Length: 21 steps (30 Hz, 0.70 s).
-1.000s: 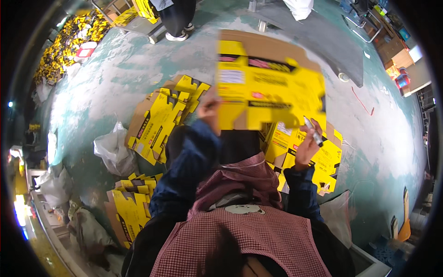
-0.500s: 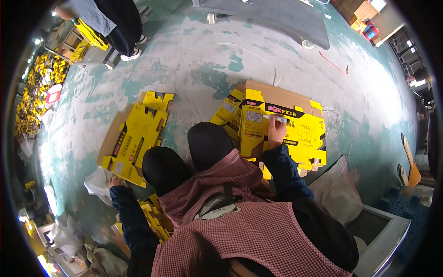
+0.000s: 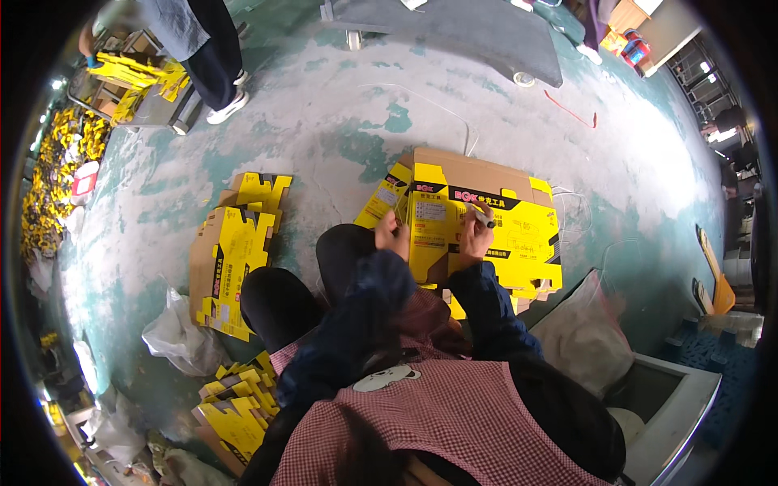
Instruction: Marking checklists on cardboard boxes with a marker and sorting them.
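Marker (image 3: 485, 217) gripped in R hand (image 3: 475, 241), over printed face of flat yellow carton (image 3: 523, 231), top of pile (image 3: 373, 212) on floor (image 3: 324, 138). L hand (image 3: 393, 236) nr carton's L edge, fingers bent; can't tell if it's grasping anything. 2nd stack of yellow cartons (image 3: 239, 263) on floor to L, w/ white plastic bag (image 3: 185, 338) just beside. Co-worker (image 3: 212, 65) nr trolley (image 3: 166, 113), upper L.

From here I see a passage over patchy green-and-white floor (image 3: 320, 188) between two stacks of flattened yellow cardboard boxes (image 3: 237, 263); black-clad knees (image 3: 348, 253) block its near end.
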Each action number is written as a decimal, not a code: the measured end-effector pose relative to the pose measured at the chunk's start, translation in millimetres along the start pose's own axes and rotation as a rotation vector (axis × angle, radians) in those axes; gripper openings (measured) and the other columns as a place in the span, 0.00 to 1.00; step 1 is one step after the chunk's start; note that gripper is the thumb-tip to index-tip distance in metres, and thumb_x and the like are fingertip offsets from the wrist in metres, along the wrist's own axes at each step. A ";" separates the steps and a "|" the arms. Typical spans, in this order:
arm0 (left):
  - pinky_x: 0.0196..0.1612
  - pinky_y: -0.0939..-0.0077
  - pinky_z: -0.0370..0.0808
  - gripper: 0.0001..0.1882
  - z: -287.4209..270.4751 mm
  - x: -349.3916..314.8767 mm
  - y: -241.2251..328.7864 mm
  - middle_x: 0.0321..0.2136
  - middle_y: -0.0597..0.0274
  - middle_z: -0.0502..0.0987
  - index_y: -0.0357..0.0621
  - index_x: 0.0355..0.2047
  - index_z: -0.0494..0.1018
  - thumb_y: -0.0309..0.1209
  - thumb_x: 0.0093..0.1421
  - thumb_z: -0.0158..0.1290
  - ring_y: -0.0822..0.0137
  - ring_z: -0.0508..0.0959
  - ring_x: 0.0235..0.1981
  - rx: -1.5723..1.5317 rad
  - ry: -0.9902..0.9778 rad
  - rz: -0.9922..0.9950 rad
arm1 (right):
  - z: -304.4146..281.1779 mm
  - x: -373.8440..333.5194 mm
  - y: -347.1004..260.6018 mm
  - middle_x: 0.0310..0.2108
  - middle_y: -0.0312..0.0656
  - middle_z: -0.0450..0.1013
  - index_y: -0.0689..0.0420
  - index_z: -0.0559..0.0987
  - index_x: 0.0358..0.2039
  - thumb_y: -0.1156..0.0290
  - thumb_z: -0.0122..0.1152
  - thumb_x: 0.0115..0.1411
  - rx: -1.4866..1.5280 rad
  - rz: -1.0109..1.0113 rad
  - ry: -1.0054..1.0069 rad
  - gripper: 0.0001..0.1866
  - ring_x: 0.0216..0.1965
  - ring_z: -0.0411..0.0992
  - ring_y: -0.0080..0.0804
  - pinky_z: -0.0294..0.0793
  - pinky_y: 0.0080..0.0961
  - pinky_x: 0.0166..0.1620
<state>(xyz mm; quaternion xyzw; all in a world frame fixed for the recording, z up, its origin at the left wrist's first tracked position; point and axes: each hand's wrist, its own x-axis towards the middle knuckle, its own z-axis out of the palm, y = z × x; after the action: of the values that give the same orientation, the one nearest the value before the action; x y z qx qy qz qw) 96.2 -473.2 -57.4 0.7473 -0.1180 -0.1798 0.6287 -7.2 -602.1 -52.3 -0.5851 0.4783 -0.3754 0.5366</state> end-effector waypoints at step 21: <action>0.47 0.77 0.73 0.15 -16.5 -8.2 40.4 0.46 0.53 0.76 0.38 0.50 0.72 0.24 0.61 0.49 0.64 0.77 0.44 -0.614 -0.428 -0.639 | -55.0 -15.3 11.3 0.41 0.50 0.74 0.55 0.73 0.47 0.74 0.54 0.62 -0.540 -0.574 -0.088 0.12 0.44 0.72 0.52 0.71 0.36 0.47</action>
<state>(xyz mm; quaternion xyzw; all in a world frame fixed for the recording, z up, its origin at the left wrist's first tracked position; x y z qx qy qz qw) 97.6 -462.4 -14.3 0.4725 0.0490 -0.5399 0.6949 -65.4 -601.8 -54.5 -0.8305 0.3535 -0.3455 0.2566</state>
